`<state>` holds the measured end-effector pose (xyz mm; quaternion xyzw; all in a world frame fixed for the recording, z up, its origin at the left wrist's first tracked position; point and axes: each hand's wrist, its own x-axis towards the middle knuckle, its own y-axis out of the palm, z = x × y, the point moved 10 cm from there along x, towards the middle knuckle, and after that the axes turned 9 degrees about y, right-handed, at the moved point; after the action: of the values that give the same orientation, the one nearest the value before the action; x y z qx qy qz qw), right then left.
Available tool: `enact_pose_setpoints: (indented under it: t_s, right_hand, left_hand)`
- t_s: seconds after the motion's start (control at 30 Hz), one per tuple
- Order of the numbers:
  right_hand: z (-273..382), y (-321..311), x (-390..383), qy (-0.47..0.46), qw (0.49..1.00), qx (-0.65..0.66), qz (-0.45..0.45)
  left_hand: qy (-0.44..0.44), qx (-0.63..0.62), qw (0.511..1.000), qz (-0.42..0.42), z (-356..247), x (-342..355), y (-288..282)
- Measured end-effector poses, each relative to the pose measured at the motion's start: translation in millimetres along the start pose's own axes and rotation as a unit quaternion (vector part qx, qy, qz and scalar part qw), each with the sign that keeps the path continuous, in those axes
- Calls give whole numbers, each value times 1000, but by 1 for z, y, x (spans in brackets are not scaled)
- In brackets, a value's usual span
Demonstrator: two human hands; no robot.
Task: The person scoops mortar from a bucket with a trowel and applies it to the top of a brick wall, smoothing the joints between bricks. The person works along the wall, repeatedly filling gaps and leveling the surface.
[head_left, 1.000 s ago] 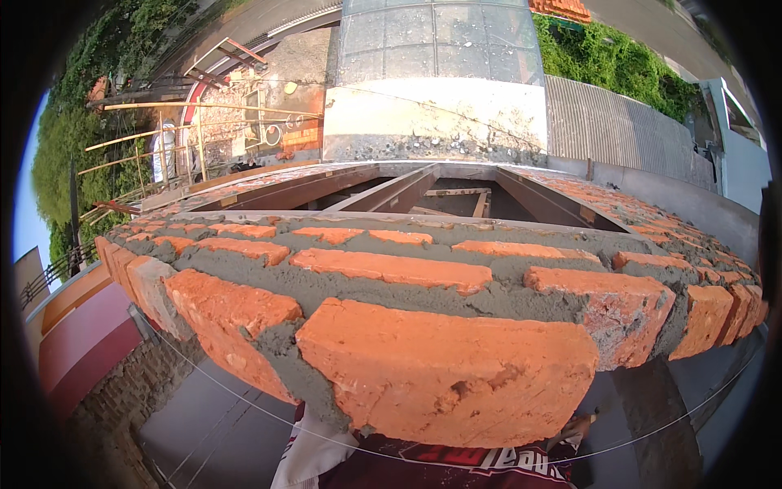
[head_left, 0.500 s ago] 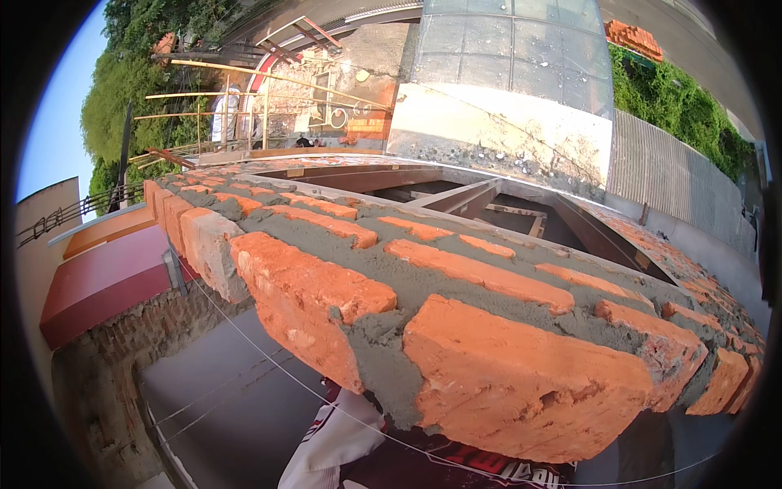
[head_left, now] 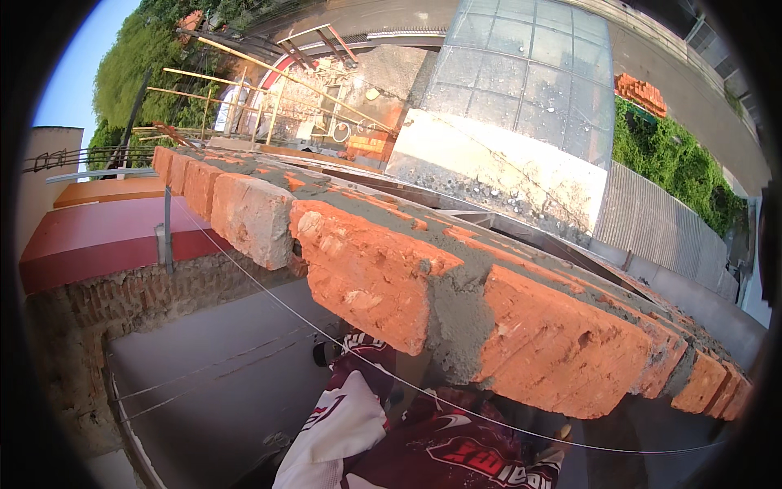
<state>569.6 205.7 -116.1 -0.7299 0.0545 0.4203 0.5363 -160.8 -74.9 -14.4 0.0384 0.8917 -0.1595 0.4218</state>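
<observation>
A course of orange-red bricks laid in wet grey mortar runs across the picture. Nearest me on it are a large brick [head_left: 562,346] at the right and a rough-faced brick [head_left: 362,273] at the middle. Thick mortar [head_left: 458,322] fills the upright joint between these two. Below the bricks shows my sleeve [head_left: 342,432], white and maroon, its cuff close under the rough-faced brick. Neither of my hands can be made out; the wall's edge covers the area past the cuff. A small dark shape beside the cuff is too unclear to name.
A thin white string [head_left: 269,293] curves along the wall's near side. Beyond the wall are bamboo poles [head_left: 244,102], a glazed roof [head_left: 521,65] and a corrugated roof [head_left: 660,204]. A pink wall [head_left: 98,236] stands at the left, above a drop.
My view has shifted, so the brick course sits more steeply and more of my clothing shows beneath it. The sleeve's cuff has come into sight. The bricks and mortar look the same.
</observation>
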Motion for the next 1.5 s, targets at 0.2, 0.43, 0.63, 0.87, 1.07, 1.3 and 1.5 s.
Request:
enact_pose_setpoints:
  t_s: [0.2,0.43,0.63,0.87,1.07,1.3,1.5]
  right_hand:
    - [87,15,-61,-170,981,-89,-7]
    - [186,27,-144,-264,949,-169,-25]
    - [230,36,-184,-343,920,-189,-15]
    - [243,62,-185,-362,898,-247,-40]
    - [234,58,-181,-369,877,-301,-68]
    - [240,62,-186,-403,862,-300,-76]
    - [266,50,-170,-428,832,-351,-33]
  left_hand:
    - [81,-131,983,104,-92,97,171]
    - [92,-379,917,83,-183,132,266]
    - [86,-479,871,63,-201,126,254]
    - [84,-525,845,63,-214,126,260]
    - [65,-410,909,27,-203,127,264]
    - [-56,-290,955,-35,-116,171,248]
    - [18,177,978,107,26,145,209]
